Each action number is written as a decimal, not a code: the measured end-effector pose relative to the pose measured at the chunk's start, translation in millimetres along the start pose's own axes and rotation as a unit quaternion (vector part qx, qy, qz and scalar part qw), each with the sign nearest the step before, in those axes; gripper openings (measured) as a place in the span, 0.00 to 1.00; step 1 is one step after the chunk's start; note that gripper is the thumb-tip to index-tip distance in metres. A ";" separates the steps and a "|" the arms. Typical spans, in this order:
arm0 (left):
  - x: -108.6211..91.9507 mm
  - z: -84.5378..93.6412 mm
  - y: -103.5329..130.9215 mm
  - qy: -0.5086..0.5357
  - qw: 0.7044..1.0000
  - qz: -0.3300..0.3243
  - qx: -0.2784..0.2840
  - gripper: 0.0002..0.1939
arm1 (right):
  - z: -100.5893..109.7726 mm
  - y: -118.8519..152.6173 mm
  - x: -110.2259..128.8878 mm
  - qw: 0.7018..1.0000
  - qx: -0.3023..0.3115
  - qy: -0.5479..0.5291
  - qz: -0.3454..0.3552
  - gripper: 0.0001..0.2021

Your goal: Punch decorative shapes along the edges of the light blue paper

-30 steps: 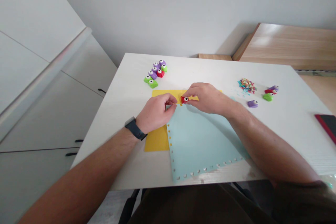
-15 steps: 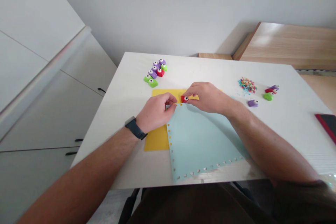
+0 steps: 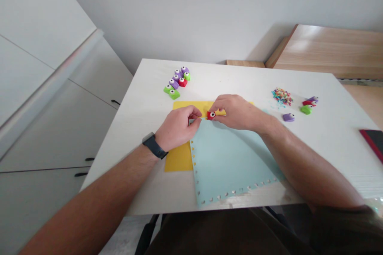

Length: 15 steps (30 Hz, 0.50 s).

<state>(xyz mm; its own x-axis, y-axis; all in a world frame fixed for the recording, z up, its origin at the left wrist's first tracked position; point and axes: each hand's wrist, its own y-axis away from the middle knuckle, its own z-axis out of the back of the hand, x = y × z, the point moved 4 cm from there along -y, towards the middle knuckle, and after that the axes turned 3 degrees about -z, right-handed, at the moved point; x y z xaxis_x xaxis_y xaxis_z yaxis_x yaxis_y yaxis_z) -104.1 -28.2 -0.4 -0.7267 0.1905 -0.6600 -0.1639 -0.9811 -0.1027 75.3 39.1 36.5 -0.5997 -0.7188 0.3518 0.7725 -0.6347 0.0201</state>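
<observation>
My right hand (image 3: 235,110) grips a small red paper punch (image 3: 210,116) between thumb and fingers, at the far edge of a light blue sheet of paper (image 3: 230,155). My left hand (image 3: 181,125) pinches that sheet's far left corner, just left of the punch. Small cut-out shapes run along the sheet's left and near edges, stars among them. Beneath it lies a yellow sheet (image 3: 178,159), showing at the left and far side. A dark watch (image 3: 154,145) is on my left wrist.
Several purple, green and red punches (image 3: 176,83) stand at the far left of the white table (image 3: 143,191). To the right are a heap of coloured paper bits (image 3: 282,96), more punches (image 3: 308,105), a lone purple punch (image 3: 288,117) and a dark red-edged object (image 3: 372,141).
The red punch and my right hand have moved slightly nearer to me, so the punch now sits over the blue sheet's far edge. My left hand has stayed in place.
</observation>
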 end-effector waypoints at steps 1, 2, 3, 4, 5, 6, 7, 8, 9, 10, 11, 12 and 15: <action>0.0 0.0 0.0 -0.001 1.000 0.000 0.000 0.08 | 0.3 0.3 1.1 1.000 0.006 -0.001 0.000 0.09; 0.0 -0.1 0.0 -0.002 1.000 0.000 0.000 0.08 | 0.7 0.5 2.1 1.000 0.011 -0.002 0.000 0.09; -0.1 -0.2 -0.1 -0.003 1.000 0.000 0.000 0.08 | 1.0 0.8 2.9 1.000 0.017 -0.004 -0.001 0.09; -0.1 -0.4 -0.3 -0.006 1.000 0.000 0.001 0.08 | 1.3 1.0 3.6 1.000 0.021 -0.007 -0.003 0.09; -0.1 -0.6 -0.4 -0.008 1.000 0.000 0.001 0.08 | 1.6 1.2 4.0 1.000 0.025 -0.009 -0.003 0.09; -0.2 -0.9 -0.6 -0.010 1.000 0.001 0.001 0.08 | 1.8 1.3 4.1 1.000 0.027 -0.010 -0.004 0.10; -0.2 -1.1 -0.7 -0.012 1.000 0.001 0.001 0.08 | 1.9 1.4 4.1 1.000 0.028 -0.011 -0.003 0.10; -0.3 -1.4 -0.8 -0.012 1.000 0.001 0.001 0.08 | 1.8 1.5 3.9 1.000 0.029 -0.011 -0.001 0.10; -0.3 -1.7 -0.9 -0.012 1.000 0.001 0.001 0.08 | 1.7 1.6 3.6 0.999 0.030 -0.010 0.000 0.10; -0.3 -1.9 -0.8 -0.012 1.000 0.001 0.001 0.08 | 1.4 1.7 3.2 0.999 0.031 -0.009 0.002 0.10; -0.2 -2.1 -0.8 -0.012 1.000 0.001 0.000 0.08 | 1.1 1.8 2.9 0.999 0.032 -0.008 0.004 0.10; -0.1 -2.2 -0.7 -0.012 1.000 0.000 0.000 0.08 | 0.9 1.9 2.6 0.999 0.032 -0.007 0.004 0.10; 0.4 -2.3 -0.2 -0.013 1.000 -0.001 -0.002 0.08 | 0.3 1.9 2.1 0.999 0.033 -0.005 0.004 0.10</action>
<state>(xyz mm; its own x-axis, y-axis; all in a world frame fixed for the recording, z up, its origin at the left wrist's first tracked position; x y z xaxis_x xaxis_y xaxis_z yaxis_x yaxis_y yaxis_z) -102.9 -28.0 -2.4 -0.7443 0.1923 -0.6396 -0.1621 -0.9810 -0.1064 75.5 36.4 37.5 -0.5922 -0.7204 0.3609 0.7893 -0.6088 0.0799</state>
